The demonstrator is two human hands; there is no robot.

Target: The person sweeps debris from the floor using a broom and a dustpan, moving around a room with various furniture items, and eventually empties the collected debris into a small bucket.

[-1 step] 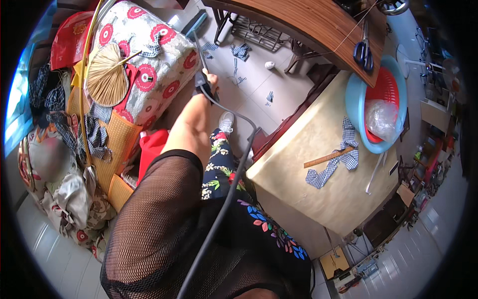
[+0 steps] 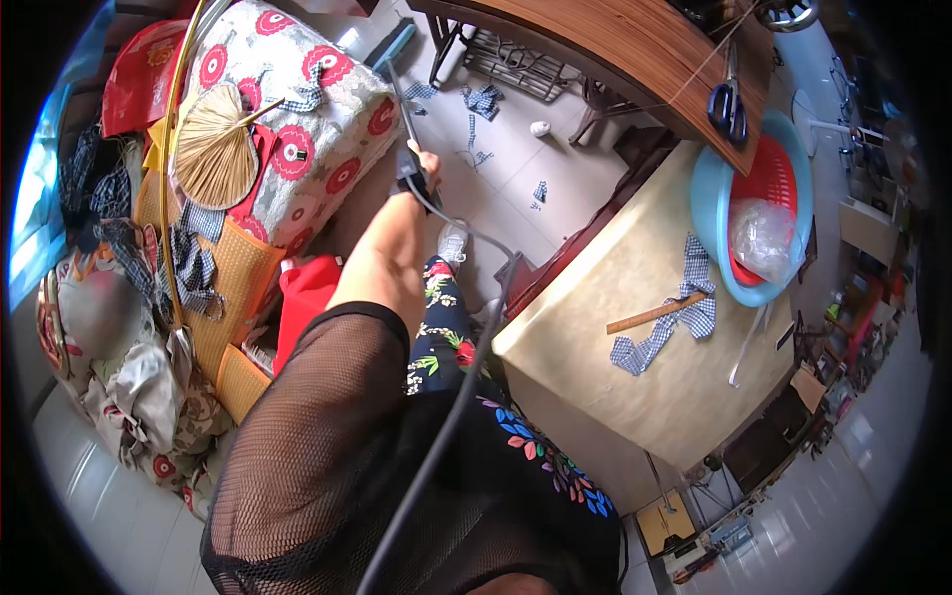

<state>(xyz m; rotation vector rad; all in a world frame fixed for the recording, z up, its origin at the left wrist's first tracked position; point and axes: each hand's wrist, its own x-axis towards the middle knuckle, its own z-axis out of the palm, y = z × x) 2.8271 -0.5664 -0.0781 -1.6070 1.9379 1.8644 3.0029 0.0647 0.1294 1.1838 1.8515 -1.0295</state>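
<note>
My left hand (image 2: 424, 164) grips the grey handle (image 2: 403, 104) of a broom, whose blue head (image 2: 391, 48) rests at the top of the view. A black band with a grey cable (image 2: 466, 238) is at my wrist. Beyond the hand, blue checked fabric scraps (image 2: 481, 104) and a small white object (image 2: 540, 129) lie on the tiled floor. Left of the arm stands a seat covered in red-flowered cloth (image 2: 337, 109), with a straw fan (image 2: 213, 149) on it. My right hand is not in view.
A cream table (image 2: 565, 337) at right bears checked cloth, a wooden ruler (image 2: 635, 320) and a blue basin (image 2: 714, 228) with a red colander. Above it is a wooden tabletop (image 2: 635, 55) with scissors (image 2: 726, 114). Orange mats (image 2: 238, 288) and piled fabric fill the left side.
My left arm and leg have shifted very slightly to the right in the view. The hand keeps its grip on the handle.
</note>
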